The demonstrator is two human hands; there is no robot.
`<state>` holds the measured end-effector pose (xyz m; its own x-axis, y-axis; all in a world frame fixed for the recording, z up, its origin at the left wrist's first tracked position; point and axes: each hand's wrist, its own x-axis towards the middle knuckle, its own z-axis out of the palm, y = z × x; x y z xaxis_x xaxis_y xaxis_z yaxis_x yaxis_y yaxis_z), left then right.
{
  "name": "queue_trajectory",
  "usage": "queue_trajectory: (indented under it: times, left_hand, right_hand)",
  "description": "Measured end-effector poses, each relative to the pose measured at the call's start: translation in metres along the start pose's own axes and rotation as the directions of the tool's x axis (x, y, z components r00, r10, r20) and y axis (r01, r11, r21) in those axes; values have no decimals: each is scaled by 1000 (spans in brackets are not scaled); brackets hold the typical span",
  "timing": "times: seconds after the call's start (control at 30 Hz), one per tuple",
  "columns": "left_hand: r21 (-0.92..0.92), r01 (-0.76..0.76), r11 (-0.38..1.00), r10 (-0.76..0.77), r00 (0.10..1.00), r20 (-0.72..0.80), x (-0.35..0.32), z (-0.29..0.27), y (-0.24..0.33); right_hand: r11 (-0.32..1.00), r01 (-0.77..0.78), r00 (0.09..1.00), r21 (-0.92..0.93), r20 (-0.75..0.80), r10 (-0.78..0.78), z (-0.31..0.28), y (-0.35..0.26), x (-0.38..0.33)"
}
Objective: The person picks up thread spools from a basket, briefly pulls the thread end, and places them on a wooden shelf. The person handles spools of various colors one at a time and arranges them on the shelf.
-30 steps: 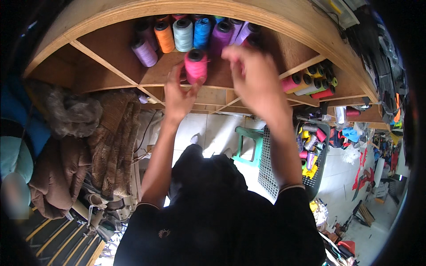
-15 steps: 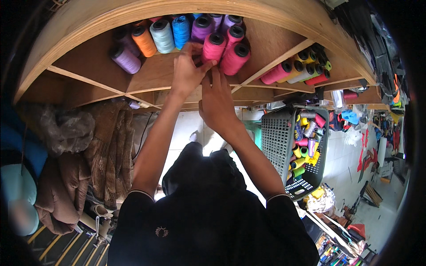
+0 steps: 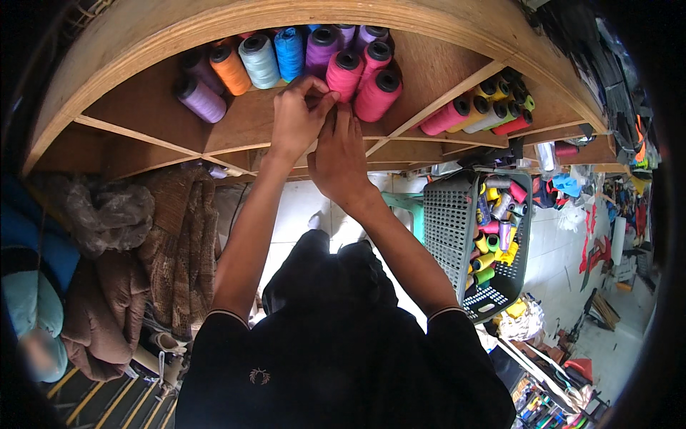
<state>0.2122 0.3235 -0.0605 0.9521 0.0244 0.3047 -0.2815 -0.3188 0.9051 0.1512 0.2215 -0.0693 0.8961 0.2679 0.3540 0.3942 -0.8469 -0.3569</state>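
Observation:
A pink thread spool (image 3: 344, 77) with a black top stands in the front row of the wooden shelf. Just below its front, my left hand (image 3: 296, 118) is closed in a pinch, thumb and forefinger together at the spool's lower edge. My right hand (image 3: 341, 157) comes up beside it, fingers drawn together and their tips meeting the left fingertips. Whatever lies between the fingers is too small to make out. Beside this spool are another pink spool (image 3: 379, 96) and a purple spool (image 3: 323, 51).
Orange (image 3: 230, 70), pale blue (image 3: 259, 61), blue (image 3: 290, 53) and lilac spools (image 3: 202, 100) line the curved shelf (image 3: 243, 129). Right of a divider sit more spools (image 3: 477, 113). Below stands a grey crate (image 3: 450, 222) of mixed spools. Brown cloth (image 3: 179, 250) hangs at left.
My left hand has slid slightly down and drawn its fingers into a tighter pinch. My right hand has shifted a little left, its fingers now closer together against the left fingertips.

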Motion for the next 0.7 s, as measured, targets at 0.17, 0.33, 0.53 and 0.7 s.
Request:
queue_trajectory:
  times: [0.17,0.33,0.53,0.7]
  left_hand:
    - [-11,53,999,-53,998,-15,-1,1,0]
    - [45,-47,998,51,993,-105,6,10,7]
    - [114,-23,993,44,982,-183,2,13,4]
    - [47,-52,998,64,949,-309,-29,-6,11]
  right_hand:
    - [1000,-23,1000,-6,-17,23,1,-2,-1]
    - [989,-91,989,119,126,76,-44,-8,-16]
    - [997,9,998,77,-56,-5,-152,-26,10]
    - [907,404,914,-117,6,-407,-178,9,65]
